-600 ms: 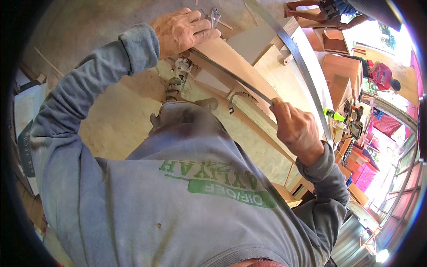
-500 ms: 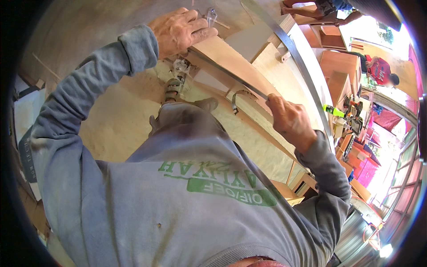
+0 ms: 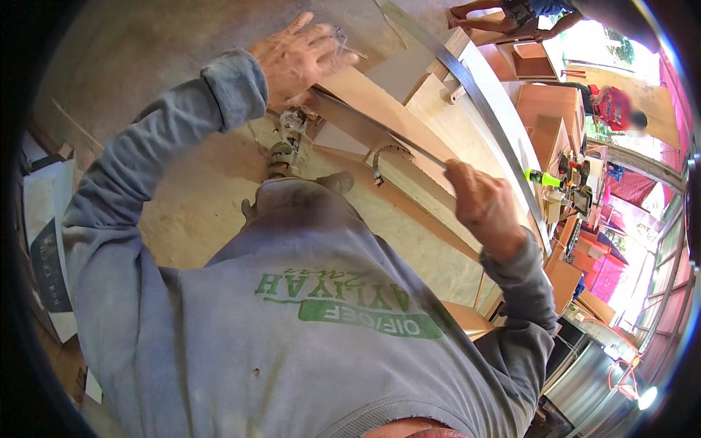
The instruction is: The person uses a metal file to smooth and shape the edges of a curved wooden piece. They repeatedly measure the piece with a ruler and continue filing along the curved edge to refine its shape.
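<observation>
Wood panel (image 3: 376,106) lies along near edge of a pale counter (image 3: 480,135) in a busy workshop, its L end by a worker's outstretched arm. A long metal straightedge (image 3: 461,71) follows the counter's far edge & juts past its far L corner. A thin dark strip (image 3: 398,134) runs along the panel's near edge, btwn the worker's hands. R hand (image 3: 485,208), fingers wrapped around the strip's R end; L hand (image 3: 303,66), blurred, fingers extended over the panel's L end, can't tell if gripping. A curled band (image 3: 378,164) shows on the near side, below the panel. Yellow-green bottle (image 3: 542,178) just past the straightedge, toward the counter's R end; pale dowel (image 3: 458,95) nr the far L corner.
</observation>
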Tool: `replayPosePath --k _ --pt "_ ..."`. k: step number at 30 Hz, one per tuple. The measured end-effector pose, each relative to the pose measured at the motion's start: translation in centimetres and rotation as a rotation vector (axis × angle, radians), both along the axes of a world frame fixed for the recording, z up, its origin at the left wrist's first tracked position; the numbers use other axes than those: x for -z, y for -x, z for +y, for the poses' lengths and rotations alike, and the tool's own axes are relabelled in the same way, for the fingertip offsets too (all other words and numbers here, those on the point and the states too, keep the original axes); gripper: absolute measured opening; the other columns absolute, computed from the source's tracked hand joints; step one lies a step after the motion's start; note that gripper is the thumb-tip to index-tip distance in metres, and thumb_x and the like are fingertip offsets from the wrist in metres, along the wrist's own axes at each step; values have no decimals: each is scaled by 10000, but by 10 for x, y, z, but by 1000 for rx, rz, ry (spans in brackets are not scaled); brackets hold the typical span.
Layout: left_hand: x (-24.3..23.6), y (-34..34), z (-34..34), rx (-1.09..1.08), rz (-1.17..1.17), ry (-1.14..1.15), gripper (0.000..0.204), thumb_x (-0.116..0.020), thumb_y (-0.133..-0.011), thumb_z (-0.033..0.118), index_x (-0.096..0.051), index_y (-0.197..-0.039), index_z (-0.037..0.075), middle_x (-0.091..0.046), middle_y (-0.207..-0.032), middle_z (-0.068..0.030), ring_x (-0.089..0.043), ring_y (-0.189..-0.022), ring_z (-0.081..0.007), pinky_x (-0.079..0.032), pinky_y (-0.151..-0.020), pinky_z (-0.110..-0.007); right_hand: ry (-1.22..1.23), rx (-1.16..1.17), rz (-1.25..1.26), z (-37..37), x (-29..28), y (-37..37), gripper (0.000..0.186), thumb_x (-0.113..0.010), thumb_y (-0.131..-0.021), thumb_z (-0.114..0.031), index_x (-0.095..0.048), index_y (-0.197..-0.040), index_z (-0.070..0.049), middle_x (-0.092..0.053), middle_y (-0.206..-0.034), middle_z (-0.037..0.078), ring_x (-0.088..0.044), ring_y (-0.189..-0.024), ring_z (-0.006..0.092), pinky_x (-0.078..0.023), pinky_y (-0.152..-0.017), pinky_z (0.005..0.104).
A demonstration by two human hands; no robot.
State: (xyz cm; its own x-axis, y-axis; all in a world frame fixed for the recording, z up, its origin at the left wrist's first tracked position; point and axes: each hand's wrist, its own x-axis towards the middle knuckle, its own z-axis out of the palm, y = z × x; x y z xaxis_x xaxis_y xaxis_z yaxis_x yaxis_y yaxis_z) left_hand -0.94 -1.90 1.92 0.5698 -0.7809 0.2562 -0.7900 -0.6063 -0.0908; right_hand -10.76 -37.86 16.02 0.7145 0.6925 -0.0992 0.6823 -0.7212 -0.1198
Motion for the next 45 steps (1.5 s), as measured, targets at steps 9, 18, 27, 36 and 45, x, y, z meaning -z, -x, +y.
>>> replayPosePath --k 9,18,27,36,45 --pt "2 9 -45 183 57 80 638 -696 -938 325 -565 -1507 69 -587 -1496 -137 -517 -1401 -342 -388 -1204 -523 164 -15 24 -12 -56 -1 181 -657 -940 -32 -586 -1106 -28 -697 -806 136 -721 -693 317 -559 -577 416" --pt "16 17 -62 57 -45 158 630 -736 -873 241 -611 -1453 32 -666 -1274 -110 -605 -1148 -296 -479 -1058 -448 329 4 43 -11 -44 3 111 -617 -963 -72 -580 -1060 -33 -671 -789 122 -729 -717 298 -576 -589 414" --pt "19 20 -63 54 -17 282 619 -806 -782 195 -670 -1358 14 -655 -1215 -98 -591 -1102 -283 -472 -1004 -449 49 13 -52 -38 0 12 149 -694 -925 -68 -613 -1049 -47 -654 -750 85 -699 -661 265 -549 -537 392" --pt "14 18 -63 70 -20 244 617 -775 -817 209 -636 -1386 13 -637 -1226 -112 -578 -1089 -285 -469 -983 -456 -41 171 33 -45 26 25 169 -636 -927 -4 -619 -1089 -47 -696 -834 108 -716 -741 299 -569 -619 419" --pt "-7 24 -101 128 124 232 704 -735 -913 458 -572 -1485 83 -550 -1538 -121 -477 -1451 -347 -339 -1222 -594 164 91 12 -63 -55 19 216 -656 -893 25 -644 -1105 -14 -704 -842 130 -728 -769 291 -571 -610 402"
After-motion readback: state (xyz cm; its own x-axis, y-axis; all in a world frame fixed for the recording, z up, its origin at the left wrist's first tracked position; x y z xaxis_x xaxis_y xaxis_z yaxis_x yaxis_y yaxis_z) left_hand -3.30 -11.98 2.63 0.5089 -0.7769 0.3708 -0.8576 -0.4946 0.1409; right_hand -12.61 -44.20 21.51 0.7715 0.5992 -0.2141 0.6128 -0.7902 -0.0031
